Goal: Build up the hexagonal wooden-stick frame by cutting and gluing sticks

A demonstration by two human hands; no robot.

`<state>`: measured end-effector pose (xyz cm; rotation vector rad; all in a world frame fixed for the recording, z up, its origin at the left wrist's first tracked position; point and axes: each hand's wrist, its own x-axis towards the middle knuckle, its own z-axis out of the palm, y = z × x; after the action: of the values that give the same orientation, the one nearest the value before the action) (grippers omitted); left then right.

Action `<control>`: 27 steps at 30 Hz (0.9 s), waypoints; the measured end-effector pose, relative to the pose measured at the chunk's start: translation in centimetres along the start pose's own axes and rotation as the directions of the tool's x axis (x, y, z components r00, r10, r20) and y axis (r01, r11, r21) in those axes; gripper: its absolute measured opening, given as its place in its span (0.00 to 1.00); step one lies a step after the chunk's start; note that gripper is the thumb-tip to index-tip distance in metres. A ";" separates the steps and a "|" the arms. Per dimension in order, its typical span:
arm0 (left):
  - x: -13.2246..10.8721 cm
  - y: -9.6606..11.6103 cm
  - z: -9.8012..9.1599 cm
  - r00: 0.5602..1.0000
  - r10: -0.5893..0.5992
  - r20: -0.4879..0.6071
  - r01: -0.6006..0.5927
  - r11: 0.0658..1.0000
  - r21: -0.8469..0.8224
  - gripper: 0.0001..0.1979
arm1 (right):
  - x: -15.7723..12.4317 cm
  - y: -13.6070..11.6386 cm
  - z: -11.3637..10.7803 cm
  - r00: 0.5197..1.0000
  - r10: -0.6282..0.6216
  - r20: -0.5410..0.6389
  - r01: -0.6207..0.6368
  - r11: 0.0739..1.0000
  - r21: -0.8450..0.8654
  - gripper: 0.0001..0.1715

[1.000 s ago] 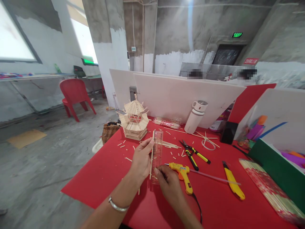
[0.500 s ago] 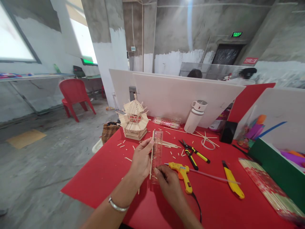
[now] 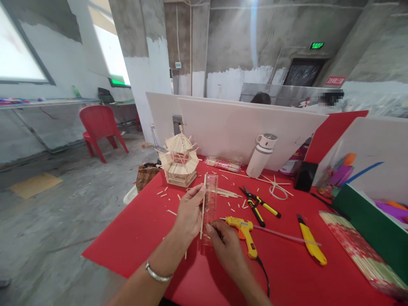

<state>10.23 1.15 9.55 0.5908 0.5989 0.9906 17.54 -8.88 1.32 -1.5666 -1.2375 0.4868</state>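
Note:
My left hand (image 3: pixel 190 209) is closed round a thin wooden stick (image 3: pixel 202 225), holding it lengthwise along the left edge of a clear ruler (image 3: pixel 211 195). At the ruler's near end, my right hand (image 3: pixel 223 237) pinches the plastic between thumb and fingers. A yellow hot glue gun (image 3: pixel 241 229) lies just right of my right hand. Beyond my left hand stands a small pagoda model (image 3: pixel 180 159) built of sticks, with two tiers of roof. Loose sticks (image 3: pixel 225 193) and short cut pieces lie around the ruler.
Black-and-yellow cutting pliers (image 3: pixel 256 206) and a yellow utility knife (image 3: pixel 310 242) lie to the right on the red table (image 3: pixel 134 238). A white flask (image 3: pixel 260 157) stands by the white partition (image 3: pixel 229 127). Packed sticks (image 3: pixel 357 246) and a green box (image 3: pixel 371 229) occupy the right side.

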 end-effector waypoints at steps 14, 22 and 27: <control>0.2 -0.1 0.0 1.000 0.005 0.013 -0.005 1.000 0.008 0.20 | 0.0 -0.2 -0.1 1.000 -0.001 0.004 0.001 1.000 -0.019 0.20; 0.0 -0.1 0.0 1.000 0.008 0.019 -0.008 1.000 0.014 0.18 | 0.0 -0.3 -0.1 1.000 0.010 0.010 -0.010 1.000 -0.003 0.21; 0.0 -0.1 0.0 1.000 0.006 0.018 -0.006 1.000 0.019 0.18 | -0.1 -0.2 -0.1 1.000 0.013 0.011 -0.014 1.000 0.010 0.20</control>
<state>10.34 1.13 9.44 0.6184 0.5912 0.9848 17.51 -8.99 1.51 -1.5666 -1.2317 0.5102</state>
